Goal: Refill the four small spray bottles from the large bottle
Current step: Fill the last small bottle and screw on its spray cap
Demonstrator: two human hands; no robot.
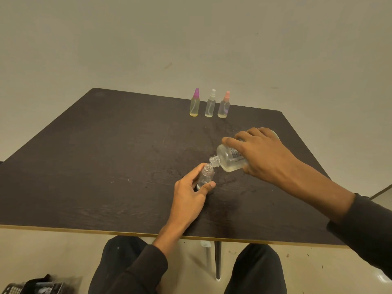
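My right hand [263,154] grips the large clear bottle [228,159], tilted with its open neck down to the left. That neck hangs right over the mouth of a small uncapped clear bottle [205,176], which my left hand [189,194] holds upright on the dark table [95,166]. A little liquid shows in the small bottle's bottom. At the table's far side stand three capped spray bottles in a row: one with a purple cap [195,102], one with a white cap [210,103], one with a pink cap [224,105].
The table's near edge [84,229] runs just above my knees. A table leg [218,259] stands between my legs. A dark crate or bag [38,286] lies on the floor at lower left. Pale wall lies behind the table.
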